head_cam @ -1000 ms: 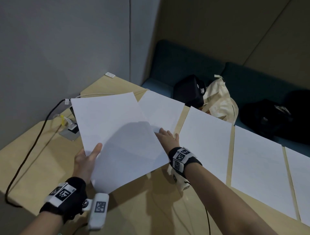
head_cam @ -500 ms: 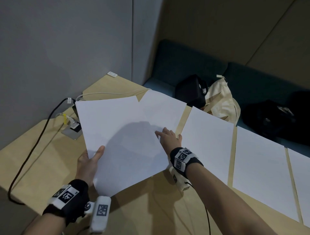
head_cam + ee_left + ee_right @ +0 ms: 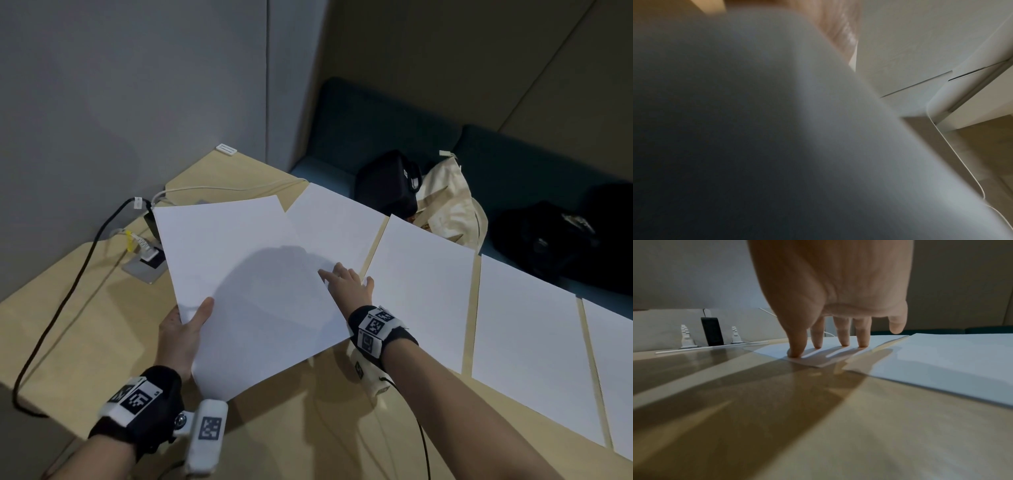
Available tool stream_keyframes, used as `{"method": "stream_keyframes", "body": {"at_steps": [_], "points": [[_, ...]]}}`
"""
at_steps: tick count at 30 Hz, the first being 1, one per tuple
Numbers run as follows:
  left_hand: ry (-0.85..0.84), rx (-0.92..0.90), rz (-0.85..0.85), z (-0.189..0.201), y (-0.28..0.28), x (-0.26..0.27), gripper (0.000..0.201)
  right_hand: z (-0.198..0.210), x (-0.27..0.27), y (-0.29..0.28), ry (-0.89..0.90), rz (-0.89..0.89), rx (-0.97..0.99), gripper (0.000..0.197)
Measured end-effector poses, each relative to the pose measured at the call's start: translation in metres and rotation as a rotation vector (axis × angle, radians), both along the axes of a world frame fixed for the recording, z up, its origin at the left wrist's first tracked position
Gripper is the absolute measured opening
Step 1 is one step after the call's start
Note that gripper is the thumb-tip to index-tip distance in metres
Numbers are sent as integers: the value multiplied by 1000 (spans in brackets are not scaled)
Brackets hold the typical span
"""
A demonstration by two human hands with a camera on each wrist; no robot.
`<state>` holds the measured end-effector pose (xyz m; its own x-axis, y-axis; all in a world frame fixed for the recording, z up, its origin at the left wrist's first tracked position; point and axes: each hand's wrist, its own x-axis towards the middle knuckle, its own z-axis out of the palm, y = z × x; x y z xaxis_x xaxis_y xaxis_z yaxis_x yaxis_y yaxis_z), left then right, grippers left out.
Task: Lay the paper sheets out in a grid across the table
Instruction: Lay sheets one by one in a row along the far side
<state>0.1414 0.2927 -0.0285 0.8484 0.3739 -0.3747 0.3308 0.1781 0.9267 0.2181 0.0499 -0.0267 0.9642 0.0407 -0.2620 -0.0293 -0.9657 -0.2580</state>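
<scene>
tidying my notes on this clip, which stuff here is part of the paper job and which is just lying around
Part of the job:
held stack of sheets
left hand
right hand
sheets laid in a row
table

Just lying about:
black cable
black bag
cream tote bag
dark bag

A black cable (image 3: 68, 291) is trailing across the bench's left corner to a metal socket plate (image 3: 145, 265), where white plugs (image 3: 142, 245) are sitting. A white cable (image 3: 219, 188) is running along the far edge. On the teal sofa (image 3: 359, 120) behind, a black bag (image 3: 385, 185) is leaning against a cream tote bag (image 3: 452, 202), with another dark bag (image 3: 555, 240) lying further right.
</scene>
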Motion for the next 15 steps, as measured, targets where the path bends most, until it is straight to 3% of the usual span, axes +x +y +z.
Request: {"method": "stream_keyframes", "body": {"at_steps": [8,15], "points": [[-33,67,0,3,5,-1,20,4,8,5,12,-15,23,18],[-27,55,1,-2,10,1,27,2,6,2,14,-15,36,22]]}}
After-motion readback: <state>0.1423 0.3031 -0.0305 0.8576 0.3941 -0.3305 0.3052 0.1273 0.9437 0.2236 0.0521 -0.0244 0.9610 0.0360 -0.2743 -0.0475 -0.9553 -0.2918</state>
